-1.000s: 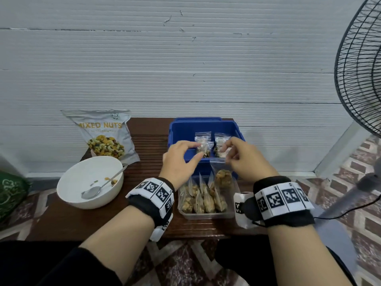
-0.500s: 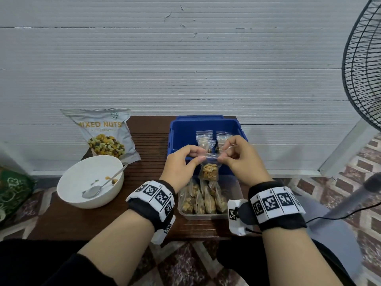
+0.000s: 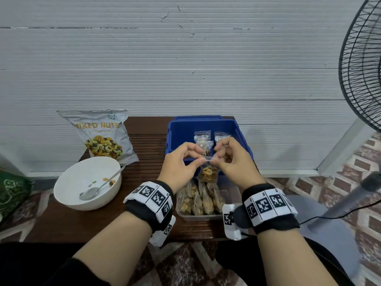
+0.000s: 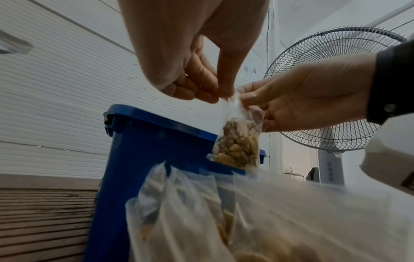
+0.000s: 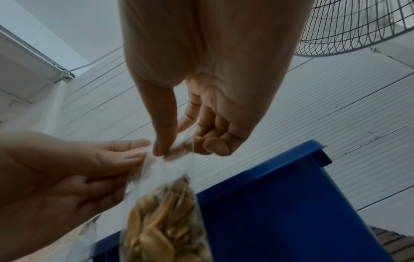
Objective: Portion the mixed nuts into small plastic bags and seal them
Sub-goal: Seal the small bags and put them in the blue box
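Observation:
A small clear plastic bag of mixed nuts (image 3: 208,174) hangs in the air between my hands, just in front of the blue bin (image 3: 206,122). My left hand (image 3: 200,161) pinches the left end of the bag's top strip with thumb and forefinger. My right hand (image 3: 214,161) pinches the right end the same way. The left wrist view shows the nuts bag (image 4: 237,141) dangling under the left hand (image 4: 220,94) and right hand (image 4: 243,99). From the right wrist, the bag (image 5: 165,221) hangs below the right hand's (image 5: 170,150) pinch.
Two or three filled small bags (image 3: 203,139) lie in the blue bin. A clear tray (image 3: 206,217) under my wrists holds several filled bags. A white bowl (image 3: 68,195) with a spoon (image 3: 90,191) and the "Mixed Nuts" pouch (image 3: 103,137) stand at left. A standing fan (image 3: 362,69) is at right.
The bag has come up from just above the clear tray. My left hand joined the right on its top edge, and both pinches have drawn closer together.

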A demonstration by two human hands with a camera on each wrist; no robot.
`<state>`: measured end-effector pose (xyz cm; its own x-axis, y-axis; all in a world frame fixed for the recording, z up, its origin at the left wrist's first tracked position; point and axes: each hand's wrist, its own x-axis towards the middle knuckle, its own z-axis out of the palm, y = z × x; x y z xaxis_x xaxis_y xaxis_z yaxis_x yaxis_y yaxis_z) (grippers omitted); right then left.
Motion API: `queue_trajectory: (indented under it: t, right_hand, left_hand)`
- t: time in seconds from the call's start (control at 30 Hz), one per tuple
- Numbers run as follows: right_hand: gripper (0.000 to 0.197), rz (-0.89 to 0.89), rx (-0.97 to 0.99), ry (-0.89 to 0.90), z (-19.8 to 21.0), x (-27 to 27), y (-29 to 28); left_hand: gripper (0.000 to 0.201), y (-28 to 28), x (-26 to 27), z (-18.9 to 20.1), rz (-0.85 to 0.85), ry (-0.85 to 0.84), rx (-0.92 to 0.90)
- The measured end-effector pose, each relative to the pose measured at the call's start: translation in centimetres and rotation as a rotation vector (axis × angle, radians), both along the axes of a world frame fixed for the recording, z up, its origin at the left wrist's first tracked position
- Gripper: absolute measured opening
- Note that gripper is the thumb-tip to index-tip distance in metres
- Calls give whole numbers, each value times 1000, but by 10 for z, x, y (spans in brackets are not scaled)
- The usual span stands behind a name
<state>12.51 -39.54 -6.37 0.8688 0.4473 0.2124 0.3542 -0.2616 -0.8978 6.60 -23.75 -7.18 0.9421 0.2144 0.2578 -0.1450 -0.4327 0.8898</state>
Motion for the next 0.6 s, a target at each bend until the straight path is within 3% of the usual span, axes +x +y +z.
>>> queue_trajectory:
  t: [0.33, 0.6]
  right_hand:
    - [35, 8, 21, 44, 3, -2, 2]
    - [33, 65, -130, -68, 11, 2, 2]
  left_hand:
    - [18, 4, -2, 6, -18, 46, 23]
    - [16, 13, 1, 9, -46, 71, 23]
